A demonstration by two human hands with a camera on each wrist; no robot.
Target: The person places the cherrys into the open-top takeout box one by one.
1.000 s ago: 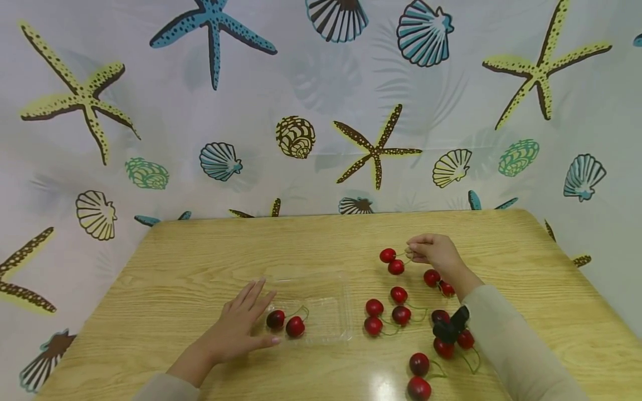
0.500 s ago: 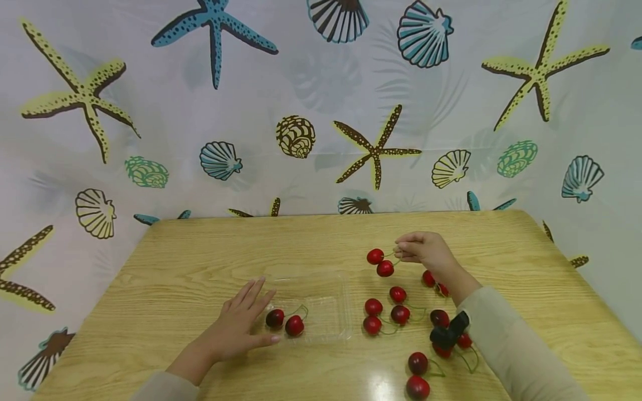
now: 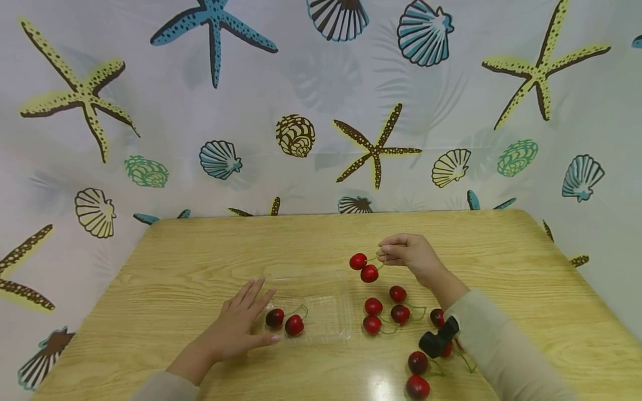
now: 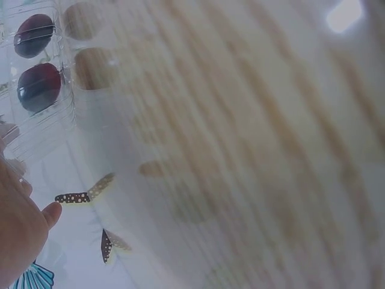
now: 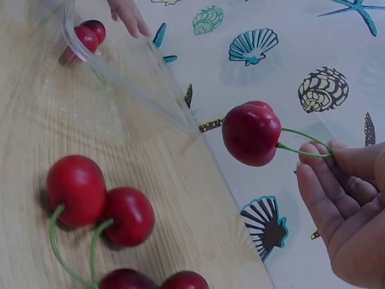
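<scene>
My right hand (image 3: 413, 259) pinches the joined green stems of a pair of red cherries (image 3: 369, 273) between thumb and fingertips. Held out to the left of the fingers, the pair is just beyond the container's right rim; in the right wrist view one cherry (image 5: 251, 132) mostly covers the other. A clear plastic container (image 3: 346, 306) stands on the table with two dark red cherries (image 3: 294, 325) at its near left. Spread fingers of my left hand (image 3: 238, 320) rest along the container's left edge. In the left wrist view these cherries (image 4: 39, 87) show through the clear wall.
Several more stemmed cherries (image 3: 373, 325) lie right of the container on the wooden table (image 3: 210, 245). Another pair (image 3: 418, 363) is nearer the front, and others sit partly behind the right sleeve (image 3: 496, 334). A cloth (image 3: 281, 189) printed with shells hangs behind the table.
My right hand has moved left with the pinched pair of cherries, bringing it closer to the container. The left hand, the container and the two cherries inside stay where they were.
</scene>
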